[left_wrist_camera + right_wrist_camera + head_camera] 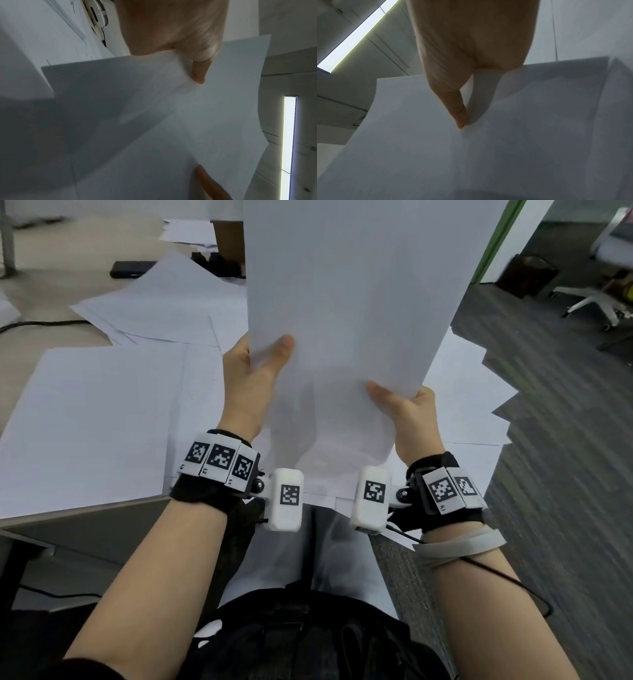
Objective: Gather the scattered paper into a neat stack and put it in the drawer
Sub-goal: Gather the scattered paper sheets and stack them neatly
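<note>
Holding raised paper (356, 285), left hand (248, 381) higher, right hand (409, 419) lower, thumbs on top

Head view: even, soft indoor light; wide-angle bending and motion blur at the right edge. Both wrist views: dim, soft-focused, backlit by a long bright ceiling light strip (289, 142); faint finger shadows show through the held white paper sheets (488, 148).

A held sheet of paper (356, 296) stands up between the left hand (251, 381) at its left edge and the right hand (407, 412) at its lower right corner; loose sheets (89, 419) lie on the desk (44, 333) behind and left, others (462, 392) lower right, over the floor (548, 405)
</note>
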`<state>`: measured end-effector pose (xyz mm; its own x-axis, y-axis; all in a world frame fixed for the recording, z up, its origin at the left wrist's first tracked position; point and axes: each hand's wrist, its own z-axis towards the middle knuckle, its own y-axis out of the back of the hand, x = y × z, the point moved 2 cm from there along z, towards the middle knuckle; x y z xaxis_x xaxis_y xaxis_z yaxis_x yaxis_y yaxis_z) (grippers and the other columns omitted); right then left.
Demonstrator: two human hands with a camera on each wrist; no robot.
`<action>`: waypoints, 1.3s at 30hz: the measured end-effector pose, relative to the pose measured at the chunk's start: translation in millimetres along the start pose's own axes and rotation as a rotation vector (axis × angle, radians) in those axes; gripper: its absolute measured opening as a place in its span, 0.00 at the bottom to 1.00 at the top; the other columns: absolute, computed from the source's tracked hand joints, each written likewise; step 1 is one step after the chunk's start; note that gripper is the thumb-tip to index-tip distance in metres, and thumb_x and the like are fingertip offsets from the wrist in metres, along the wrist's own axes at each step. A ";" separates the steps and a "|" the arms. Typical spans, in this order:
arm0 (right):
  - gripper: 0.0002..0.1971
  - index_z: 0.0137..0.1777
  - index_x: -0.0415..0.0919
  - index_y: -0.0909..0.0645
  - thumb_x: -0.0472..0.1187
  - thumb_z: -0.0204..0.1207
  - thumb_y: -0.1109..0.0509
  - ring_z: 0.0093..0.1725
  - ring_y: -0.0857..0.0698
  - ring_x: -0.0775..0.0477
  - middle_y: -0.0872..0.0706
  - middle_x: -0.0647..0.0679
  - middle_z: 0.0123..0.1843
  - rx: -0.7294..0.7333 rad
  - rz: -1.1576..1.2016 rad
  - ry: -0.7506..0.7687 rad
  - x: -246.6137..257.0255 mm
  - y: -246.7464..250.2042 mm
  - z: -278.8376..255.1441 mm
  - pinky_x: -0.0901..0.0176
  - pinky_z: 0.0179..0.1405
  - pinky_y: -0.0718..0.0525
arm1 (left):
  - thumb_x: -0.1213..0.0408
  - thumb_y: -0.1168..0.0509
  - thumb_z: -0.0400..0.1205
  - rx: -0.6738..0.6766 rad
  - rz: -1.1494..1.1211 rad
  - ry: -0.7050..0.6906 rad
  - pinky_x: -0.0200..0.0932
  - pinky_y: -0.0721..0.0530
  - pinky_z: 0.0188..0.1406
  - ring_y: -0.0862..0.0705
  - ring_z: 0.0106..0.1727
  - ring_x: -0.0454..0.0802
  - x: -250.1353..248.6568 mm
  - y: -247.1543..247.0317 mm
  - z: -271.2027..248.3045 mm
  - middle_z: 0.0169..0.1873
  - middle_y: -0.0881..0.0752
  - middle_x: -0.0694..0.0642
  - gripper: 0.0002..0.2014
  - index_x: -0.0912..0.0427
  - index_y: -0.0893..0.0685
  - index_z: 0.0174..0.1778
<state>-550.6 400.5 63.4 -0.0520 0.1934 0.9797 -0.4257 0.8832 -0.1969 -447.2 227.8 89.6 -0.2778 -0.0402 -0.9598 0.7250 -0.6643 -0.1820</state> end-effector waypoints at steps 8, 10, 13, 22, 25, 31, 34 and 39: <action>0.12 0.57 0.26 0.17 0.30 0.75 0.27 0.47 0.11 0.44 0.12 0.37 0.50 -0.045 -0.034 -0.094 -12.0 4.8 5.6 0.57 0.46 0.13 | 0.55 0.37 0.84 -0.127 0.215 0.108 0.45 0.18 0.54 0.20 0.43 0.41 28.5 21.8 17.0 0.39 0.16 0.46 0.09 0.53 0.18 0.41; 0.09 0.55 0.28 0.16 0.30 0.75 0.28 0.44 0.11 0.45 0.11 0.40 0.48 -0.095 -0.035 -0.102 -11.8 7.6 11.7 0.57 0.45 0.12 | 0.62 0.37 0.84 -0.152 0.284 0.173 0.43 0.22 0.67 0.19 0.59 0.41 39.6 32.6 25.9 0.55 0.15 0.47 0.08 0.54 0.16 0.57; 0.03 0.47 0.33 0.15 0.29 0.75 0.28 0.40 0.12 0.48 0.12 0.44 0.44 -0.146 -0.062 -0.121 -12.6 12.5 23.0 0.57 0.45 0.12 | 0.65 0.39 0.83 -0.152 0.443 0.317 0.43 0.28 0.70 0.29 0.74 0.50 50.9 44.4 37.5 0.72 0.26 0.55 0.21 0.55 0.26 0.74; 0.12 0.56 0.27 0.17 0.29 0.74 0.27 0.41 0.17 0.44 0.15 0.43 0.44 -0.222 -0.236 -0.290 -27.8 15.5 50.2 0.61 0.37 0.18 | 0.62 0.32 0.79 -0.157 0.675 0.554 0.52 0.31 0.72 0.40 0.78 0.56 66.3 51.2 55.1 0.76 0.36 0.59 0.32 0.51 0.36 0.79; 0.09 0.53 0.30 0.17 0.29 0.74 0.27 0.38 0.18 0.47 0.15 0.42 0.46 -0.216 -0.299 -0.330 -31.5 12.8 56.8 0.66 0.30 0.20 | 0.66 0.31 0.78 -0.167 0.660 0.559 0.49 0.30 0.71 0.42 0.78 0.54 69.8 52.4 62.7 0.73 0.33 0.55 0.32 0.53 0.34 0.78; 0.10 0.53 0.31 0.16 0.29 0.71 0.25 0.46 0.17 0.43 0.14 0.40 0.49 -0.235 -0.335 -0.369 -40.1 14.1 68.8 0.56 0.43 0.17 | 0.71 0.27 0.71 -0.217 0.502 0.599 0.36 0.25 0.31 0.32 0.64 0.55 67.5 52.1 75.7 0.53 0.23 0.48 0.16 0.51 0.18 0.52; 0.09 0.50 0.35 0.16 0.30 0.70 0.24 0.48 0.16 0.40 0.13 0.39 0.52 -0.226 -0.340 -0.397 -44.1 15.5 71.2 0.45 0.55 0.16 | 0.64 0.25 0.53 -0.165 0.480 0.578 0.49 0.17 0.58 0.22 0.64 0.62 86.3 60.0 90.5 0.42 0.11 0.47 0.12 0.54 0.13 0.32; 0.11 0.51 0.35 0.15 0.30 0.69 0.23 0.53 0.13 0.37 0.12 0.38 0.55 -0.203 -0.341 -0.422 -47.0 17.0 72.6 0.39 0.60 0.16 | 0.64 0.30 0.74 -0.187 0.459 0.610 0.41 0.25 0.56 0.29 0.70 0.55 65.9 41.8 73.1 0.52 0.15 0.50 0.08 0.45 0.17 0.33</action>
<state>-620.9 375.4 16.6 -0.3156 -0.2669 0.9106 -0.3020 0.9380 0.1703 -481.3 142.8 34.3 0.4309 0.1725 -0.8858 0.7925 -0.5418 0.2801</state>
